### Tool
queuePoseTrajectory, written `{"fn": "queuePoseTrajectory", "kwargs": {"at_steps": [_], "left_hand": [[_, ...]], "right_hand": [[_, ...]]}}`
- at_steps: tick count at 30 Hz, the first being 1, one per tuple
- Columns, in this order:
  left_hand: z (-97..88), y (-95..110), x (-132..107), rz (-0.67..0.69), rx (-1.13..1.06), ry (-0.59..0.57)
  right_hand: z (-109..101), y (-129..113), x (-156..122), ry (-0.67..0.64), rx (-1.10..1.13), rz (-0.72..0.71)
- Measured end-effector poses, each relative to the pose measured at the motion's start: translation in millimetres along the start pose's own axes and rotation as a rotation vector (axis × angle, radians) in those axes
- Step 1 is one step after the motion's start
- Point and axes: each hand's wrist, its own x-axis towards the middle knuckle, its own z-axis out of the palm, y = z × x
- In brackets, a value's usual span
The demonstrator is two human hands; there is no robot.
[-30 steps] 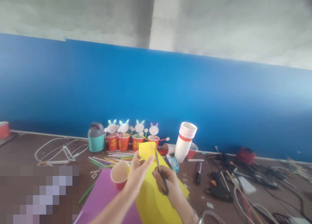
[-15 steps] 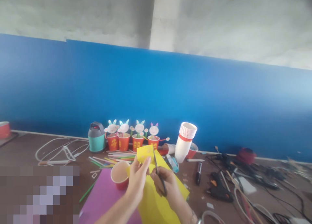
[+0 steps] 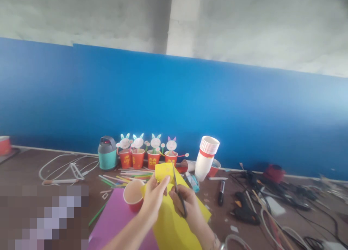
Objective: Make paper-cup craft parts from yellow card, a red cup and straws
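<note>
My left hand (image 3: 152,197) pinches the upper corner of a yellow paper sheet (image 3: 174,224) and lifts it off the table. Black-handled scissors (image 3: 178,192) are gripped in my right hand (image 3: 187,204), their blades pointing up into the sheet beside my left fingers. The sheet lies partly over a purple sheet (image 3: 116,221). An empty red paper cup (image 3: 133,195) stands just left of my left hand.
Several red cups with paper bunnies (image 3: 148,152) line the blue wall, beside a teal container (image 3: 107,153) and a cup stack (image 3: 206,156). Coloured straws (image 3: 127,175), a black marker (image 3: 221,192), a glue gun (image 3: 244,210) and tangled cables (image 3: 285,206) lie around.
The cut yellow corner has curled lower under my left fingers, and the scissors stay in the paper with a slight shift. Both hands remain in nearly the same place.
</note>
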Motion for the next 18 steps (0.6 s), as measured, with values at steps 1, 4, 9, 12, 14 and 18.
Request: {"fn": "queuePoseTrajectory", "kwargs": {"at_steps": [1, 4, 9, 12, 14, 18], "left_hand": [[-0.3, 0.2, 0.2, -0.002, 0.0, 0.0], [-1.9, 0.1, 1.9, -0.007, 0.006, -0.007], [-4.7, 0.5, 5.4, -0.009, 0.056, -0.027], [-6.2, 2.2, 7.2, 0.002, 0.088, -0.045], [-7.3, 3.5, 8.3, 0.014, 0.107, -0.061], [-8.8, 5.7, 9.9, 0.018, 0.124, -0.08]], "right_hand": [[-0.3, -0.2, 0.2, 0.001, -0.005, 0.002], [-1.1, -2.9, 0.4, 0.001, -0.016, 0.013], [-1.6, -7.2, 0.2, 0.012, -0.019, 0.034], [-2.2, -7.4, 0.3, 0.017, -0.024, 0.039], [-2.7, -7.5, 0.1, 0.017, -0.028, 0.041], [-2.6, -9.8, -0.9, 0.017, -0.036, 0.054]]}}
